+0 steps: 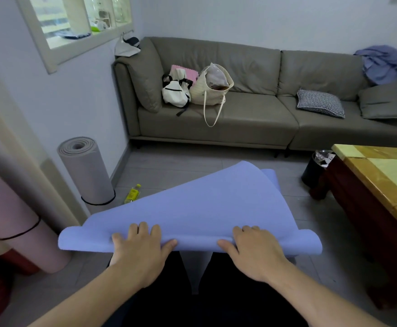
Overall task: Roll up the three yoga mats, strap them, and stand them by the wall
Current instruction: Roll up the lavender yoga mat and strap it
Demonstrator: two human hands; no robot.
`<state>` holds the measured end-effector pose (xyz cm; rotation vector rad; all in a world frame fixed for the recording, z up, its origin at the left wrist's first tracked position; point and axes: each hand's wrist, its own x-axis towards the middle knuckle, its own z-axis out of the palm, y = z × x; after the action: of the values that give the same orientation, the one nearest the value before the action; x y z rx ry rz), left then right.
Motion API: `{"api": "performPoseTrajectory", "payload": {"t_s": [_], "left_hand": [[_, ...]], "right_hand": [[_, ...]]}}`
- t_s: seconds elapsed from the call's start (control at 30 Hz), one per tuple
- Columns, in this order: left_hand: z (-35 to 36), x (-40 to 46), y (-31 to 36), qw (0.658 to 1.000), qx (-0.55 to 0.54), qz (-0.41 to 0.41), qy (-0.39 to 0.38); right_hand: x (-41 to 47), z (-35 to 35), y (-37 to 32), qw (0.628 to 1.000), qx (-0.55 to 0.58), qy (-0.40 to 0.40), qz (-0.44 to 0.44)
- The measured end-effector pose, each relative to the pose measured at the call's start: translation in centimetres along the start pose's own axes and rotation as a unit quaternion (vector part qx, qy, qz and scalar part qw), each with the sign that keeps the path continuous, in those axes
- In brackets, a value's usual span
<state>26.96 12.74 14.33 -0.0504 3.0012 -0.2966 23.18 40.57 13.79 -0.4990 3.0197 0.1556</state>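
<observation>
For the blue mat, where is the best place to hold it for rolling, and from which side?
Judging by its pose, grip the blue mat at its near curled edge, from above, as the left hand and right hand do: that edge already forms the roll, and the free sheet extends away from the person.

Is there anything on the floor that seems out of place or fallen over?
Yes. A yellow-labelled bottle lies on its side on the floor tiles, beside the standing grey rolled mat near the wall. It looks dropped rather than put away.
</observation>
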Motion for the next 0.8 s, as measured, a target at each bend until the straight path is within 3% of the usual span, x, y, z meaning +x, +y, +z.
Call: {"api": "performPoseTrajectory", "payload": {"t_s": [0.13, 0.2, 0.3, 0.4, 0.47, 0.53, 0.6, 0.73, 0.8], "left_hand": [[1.2, 0.5, -0.6, 0.997, -0.053, 0.004, 0.048], [1.9, 0.9, -1.3, 0.992, -0.05, 0.018, 0.115], [2.4, 1.1, -2.0, 0.988, -0.038, 0.05, 0.143], [0.9, 1.5, -2.1, 0.994, -0.064, 0.07, 0.06], [0.6, 1.8, -2.4, 0.997, -0.017, 0.063, 0.049], [0.3, 1.9, -2.8, 0.991, 0.048, 0.124, 0.01], [-0.7, 2.1, -2.8, 0.985, 0.041, 0.161, -0.05], [-0.2, 2.6, -2.9, 0.987, 0.069, 0.136, -0.041], [0.5, 2.7, -2.1, 0.996, 0.046, 0.069, -0.027]], "right_hand": [[0.6, -0.7, 0.5, 0.999, 0.036, -0.015, -0.019], [0.8, -1.0, 0.6, 0.998, 0.041, -0.034, -0.018], [1.3, -1.6, 0.8, 0.997, 0.043, -0.058, -0.008], [1.7, -1.9, 0.9, 0.994, 0.076, -0.077, 0.015], [1.9, -2.2, 0.9, 0.99, 0.099, -0.096, 0.038], [2.3, -2.5, 1.0, 0.984, 0.118, -0.115, 0.061], [2.5, -2.8, 1.0, 0.979, 0.13, -0.137, 0.074], [3.4, -3.4, 1.1, 0.967, 0.16, -0.176, 0.096], [4.0, -3.2, 0.6, 0.968, 0.138, -0.179, 0.109]]}}
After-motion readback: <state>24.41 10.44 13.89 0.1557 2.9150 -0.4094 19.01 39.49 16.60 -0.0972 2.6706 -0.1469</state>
